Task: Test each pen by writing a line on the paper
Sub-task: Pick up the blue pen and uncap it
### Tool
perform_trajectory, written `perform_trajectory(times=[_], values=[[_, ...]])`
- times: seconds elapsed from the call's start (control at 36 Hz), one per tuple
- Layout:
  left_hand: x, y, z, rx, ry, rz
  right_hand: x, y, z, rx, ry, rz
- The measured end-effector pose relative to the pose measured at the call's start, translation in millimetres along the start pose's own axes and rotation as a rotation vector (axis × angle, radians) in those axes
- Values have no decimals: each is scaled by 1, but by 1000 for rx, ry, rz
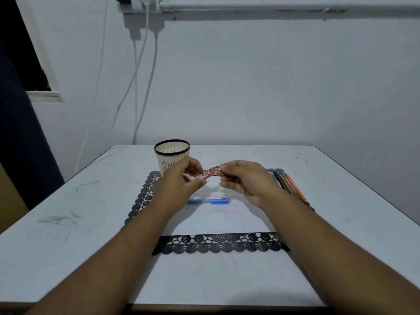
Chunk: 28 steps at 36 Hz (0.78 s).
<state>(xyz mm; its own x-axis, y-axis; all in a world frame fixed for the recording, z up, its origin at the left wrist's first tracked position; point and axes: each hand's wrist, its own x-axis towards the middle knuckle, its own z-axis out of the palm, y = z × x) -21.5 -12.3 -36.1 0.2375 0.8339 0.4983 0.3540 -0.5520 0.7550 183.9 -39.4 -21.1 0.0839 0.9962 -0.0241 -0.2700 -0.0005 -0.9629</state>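
Observation:
A red pen (207, 173) is held in the air above the white paper (218, 218), between both hands. My left hand (179, 178) grips its lower left part. My right hand (245, 178) pinches its upper right end. A blue pen (208, 201) lies flat on the paper, below the hands, beside some faint writing. Several coloured pens (288, 183) lie in a row at the mat's right edge, partly hidden by my right wrist.
The paper lies on a black lace-edged mat (218, 245) on a white table (68, 223). A cream perforated pen cup (171, 153) with a black rim stands behind my left hand. White cables (145, 87) hang down the wall behind the table.

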Motion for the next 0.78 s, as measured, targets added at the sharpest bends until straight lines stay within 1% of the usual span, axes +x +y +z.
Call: perform_trajectory(times=[0.11, 0.39, 0.47, 0.61, 0.78], values=[[4, -8, 5, -2, -83, 7, -5, 0, 9, -163, 26, -133], [4, -8, 9, 62, -85, 58, -11, 2, 14, -320, 86, -284], [3, -6, 9, 48, -80, 67, -11, 1, 16, -304, 81, -308], [2, -4, 9, 20, -84, 77, -10, 2, 17, -221, 52, -283], [1, -3, 9, -6, -81, 73, -11, 2, 16, -220, 49, -293]])
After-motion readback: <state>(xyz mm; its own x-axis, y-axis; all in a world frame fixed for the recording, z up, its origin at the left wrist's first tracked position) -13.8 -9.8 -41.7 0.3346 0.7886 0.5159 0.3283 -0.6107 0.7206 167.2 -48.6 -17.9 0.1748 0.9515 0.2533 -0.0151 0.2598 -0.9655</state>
